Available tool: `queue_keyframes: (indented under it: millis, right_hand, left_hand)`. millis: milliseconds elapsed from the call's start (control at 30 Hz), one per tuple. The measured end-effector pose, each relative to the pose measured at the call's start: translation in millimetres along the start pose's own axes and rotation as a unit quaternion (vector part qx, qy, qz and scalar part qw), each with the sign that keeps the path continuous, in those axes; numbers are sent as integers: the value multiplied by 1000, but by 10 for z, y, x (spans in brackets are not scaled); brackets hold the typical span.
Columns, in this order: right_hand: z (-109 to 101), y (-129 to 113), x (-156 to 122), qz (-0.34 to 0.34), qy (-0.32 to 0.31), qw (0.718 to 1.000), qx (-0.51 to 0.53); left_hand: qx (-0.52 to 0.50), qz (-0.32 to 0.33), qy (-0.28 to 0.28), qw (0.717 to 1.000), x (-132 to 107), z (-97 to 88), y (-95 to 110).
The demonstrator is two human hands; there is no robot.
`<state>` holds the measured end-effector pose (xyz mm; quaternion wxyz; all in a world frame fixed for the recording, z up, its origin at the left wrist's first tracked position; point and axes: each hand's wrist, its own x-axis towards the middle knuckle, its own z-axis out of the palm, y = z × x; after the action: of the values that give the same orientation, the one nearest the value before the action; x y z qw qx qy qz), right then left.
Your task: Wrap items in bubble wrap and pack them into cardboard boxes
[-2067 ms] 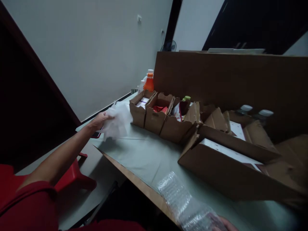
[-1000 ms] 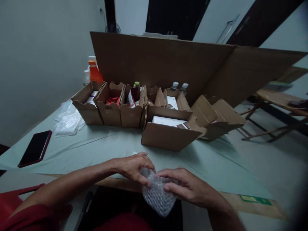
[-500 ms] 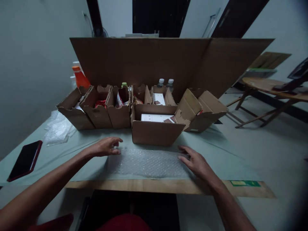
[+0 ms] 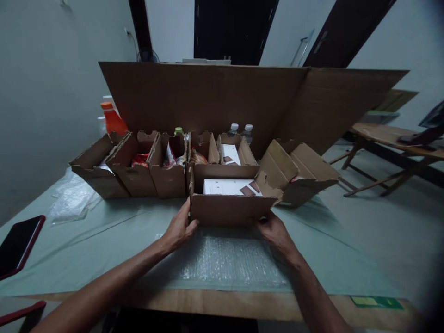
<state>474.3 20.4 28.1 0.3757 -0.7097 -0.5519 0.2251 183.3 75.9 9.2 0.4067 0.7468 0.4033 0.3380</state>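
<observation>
In the head view, my left hand (image 4: pixel 178 227) grips the left end of the front cardboard box (image 4: pixel 232 210), thumb against its front face. My right hand (image 4: pixel 277 231) holds the same box near its lower right corner; some of its fingers are hidden. Inside the box lies a white carton (image 4: pixel 225 186) with brown squares printed on it. Just in front, a sheet of bubble wrap (image 4: pixel 232 261) lies flat on the green tablecloth, between my forearms. Whether the box is lifted off the table, I cannot tell.
Behind stands a row of open cardboard boxes (image 4: pixel 168 178) with packets inside, backed by a tall cardboard panel (image 4: pixel 208 97). An orange-capped bottle (image 4: pixel 113 119) is at the back left. Folded bubble wrap (image 4: pixel 72 196) and a phone (image 4: pixel 21 245) lie left. A wooden chair (image 4: pixel 378 138) stands right.
Both hands have moved forward from beside the bubble wrap and taken hold of the front cardboard box. The view has shifted a little, so the table sits lower.
</observation>
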Motion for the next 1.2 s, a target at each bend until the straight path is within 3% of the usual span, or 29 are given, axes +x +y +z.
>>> queue_keyframes:
  millis: [133,233,300,367,433,533,600,667,833,900,967,1033,1100,1200]
  right_hand:
    - [-125,108,-13,-17,20,1000,9]
    - [-211,168,-183,-30,78,996,-34]
    - [-163,154,-401,-56,159,982,-81]
    - [41,56,-669,-111,188,969,-119]
    - [394,-124,-929,-179,106,968,-142]
    - [958,-388,-1181,-247,-74,952,-163]
    - [1118,-400,-1244,-262,-126,940,-178]
    - [1001,-218,-1274,-253,-125,937,-207]
    - [74,539,-1321,-110,25,947,-299]
    - [-160,668,-1268,-83,75,943,-315]
    - [-206,655,-1150,-83,80,944,-309]
    - [-118,556,-990,-85,45,952,-291]
    - [5,437,-838,-84,5,958,-273]
    - [85,294,-752,-93,-18,961,-260]
  left_hand:
    - [19,15,-14,1000,-13,84,9]
    - [60,22,20,998,-118,-49,-9]
    - [120,35,67,990,-294,-169,-20]
    - [191,73,70,976,-527,-220,-11]
    - [250,113,13,962,-763,-160,15]
    - [305,117,-110,939,-1043,2,10]
    - [335,99,-164,923,-1175,-10,-58]
    - [364,84,-172,911,-1281,-169,-169]
    - [370,64,-140,916,-1489,-689,-415]
    - [368,37,-81,926,-1514,-772,-427]
    - [390,-22,4,920,-1495,-794,-382]
    - [427,-97,49,898,-1444,-786,-299]
    - [446,-151,37,882,-1385,-752,-206]
    - [418,-170,-1,893,-1323,-676,-112]
